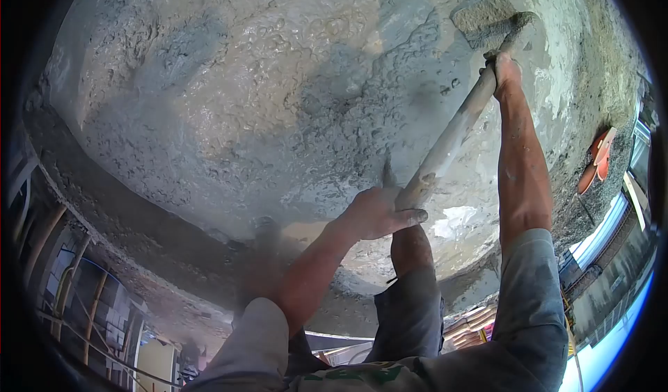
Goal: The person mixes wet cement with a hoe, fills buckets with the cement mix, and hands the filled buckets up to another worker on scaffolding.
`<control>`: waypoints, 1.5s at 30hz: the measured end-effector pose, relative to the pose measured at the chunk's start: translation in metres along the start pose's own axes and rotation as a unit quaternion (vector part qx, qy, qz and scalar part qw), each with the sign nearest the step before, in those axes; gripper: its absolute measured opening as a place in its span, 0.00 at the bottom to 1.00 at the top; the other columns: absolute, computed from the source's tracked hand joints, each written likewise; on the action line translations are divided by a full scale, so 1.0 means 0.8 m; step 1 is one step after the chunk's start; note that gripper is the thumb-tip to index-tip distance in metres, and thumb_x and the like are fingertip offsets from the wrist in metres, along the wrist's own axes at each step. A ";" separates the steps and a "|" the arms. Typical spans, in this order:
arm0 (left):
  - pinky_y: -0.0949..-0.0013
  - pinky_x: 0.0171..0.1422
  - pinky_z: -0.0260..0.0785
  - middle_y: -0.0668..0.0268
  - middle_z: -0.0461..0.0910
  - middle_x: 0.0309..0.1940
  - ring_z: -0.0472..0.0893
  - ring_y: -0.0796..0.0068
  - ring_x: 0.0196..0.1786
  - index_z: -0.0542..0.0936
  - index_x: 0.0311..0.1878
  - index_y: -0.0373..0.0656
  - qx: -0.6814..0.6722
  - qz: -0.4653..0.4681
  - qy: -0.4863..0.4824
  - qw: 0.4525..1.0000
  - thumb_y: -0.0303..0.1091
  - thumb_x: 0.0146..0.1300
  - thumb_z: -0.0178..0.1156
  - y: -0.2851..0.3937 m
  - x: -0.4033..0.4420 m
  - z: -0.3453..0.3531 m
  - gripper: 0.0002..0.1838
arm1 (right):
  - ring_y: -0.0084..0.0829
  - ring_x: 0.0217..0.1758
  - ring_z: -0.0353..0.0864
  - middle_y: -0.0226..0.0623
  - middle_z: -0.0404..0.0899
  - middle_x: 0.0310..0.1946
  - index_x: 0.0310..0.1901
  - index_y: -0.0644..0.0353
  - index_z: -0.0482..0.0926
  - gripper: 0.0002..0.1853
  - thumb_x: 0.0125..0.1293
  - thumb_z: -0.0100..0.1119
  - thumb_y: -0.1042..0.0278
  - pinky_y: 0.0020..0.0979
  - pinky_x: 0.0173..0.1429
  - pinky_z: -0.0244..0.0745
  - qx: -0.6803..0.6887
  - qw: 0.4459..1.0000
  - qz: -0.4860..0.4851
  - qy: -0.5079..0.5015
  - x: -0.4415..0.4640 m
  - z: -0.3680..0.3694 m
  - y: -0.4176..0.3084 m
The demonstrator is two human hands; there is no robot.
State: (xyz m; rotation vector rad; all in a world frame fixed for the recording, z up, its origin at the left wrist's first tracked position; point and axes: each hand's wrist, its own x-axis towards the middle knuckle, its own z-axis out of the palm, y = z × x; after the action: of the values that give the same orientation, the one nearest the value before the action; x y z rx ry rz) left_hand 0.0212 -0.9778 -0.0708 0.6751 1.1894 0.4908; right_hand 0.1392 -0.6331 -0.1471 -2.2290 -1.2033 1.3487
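Observation:
My right hand (506,72) is wrapped round the upper part of a long mud-coated handle (452,134), close to its far end. Lower down, near my body, my left hand (383,213) grips the same handle, its thumb lying across the end. At the handle's far end is a blade (483,20) caked with grey mix, at the upper right. Wet, lumpy grey cement mix (278,79) spreads under and around the blade. My bare leg (412,249) shows just below my left hand.
An orange and pink object (598,161) lies on the rough ground at the right. A raised, curved-looking edge (139,211) runs along the lower left. Beyond it are poles (62,288) and blocks. Stacked reddish pieces (471,326) show at the bottom.

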 end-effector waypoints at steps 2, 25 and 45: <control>0.59 0.46 0.67 0.49 0.78 0.36 0.77 0.51 0.41 0.76 0.44 0.44 -0.023 -0.008 0.026 0.999 0.59 0.52 0.57 -0.005 0.010 0.010 0.27 | 0.36 0.18 0.73 0.40 0.72 0.22 0.29 0.66 0.75 0.11 0.51 0.51 0.66 0.36 0.23 0.71 -0.076 0.997 -0.020 -0.014 0.035 0.026 0.008; 0.61 0.38 0.71 0.52 0.79 0.26 0.79 0.54 0.33 0.79 0.36 0.38 0.148 -0.212 0.063 0.964 0.48 0.44 0.65 -0.136 -0.490 -0.151 0.23 | 0.42 0.29 0.77 0.52 0.76 0.26 0.29 0.76 0.75 0.16 0.49 0.55 0.66 0.40 0.36 0.72 -0.040 0.992 0.121 0.008 -0.452 0.285 0.250; 0.67 0.39 0.68 0.59 0.80 0.27 0.78 0.68 0.31 0.78 0.42 0.38 0.083 -0.109 -0.051 0.989 0.47 0.45 0.67 -0.020 -0.105 0.040 0.25 | 0.34 0.19 0.74 0.42 0.73 0.23 0.30 0.71 0.76 0.13 0.54 0.52 0.67 0.32 0.23 0.71 0.151 0.986 0.064 -0.025 -0.138 -0.027 0.107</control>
State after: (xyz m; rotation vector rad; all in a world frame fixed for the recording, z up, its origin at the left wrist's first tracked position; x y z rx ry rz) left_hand 0.0261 -1.0522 -0.0183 0.6943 1.1995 0.1728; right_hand 0.1766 -0.7669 -0.1196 -2.0943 -0.8162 1.5296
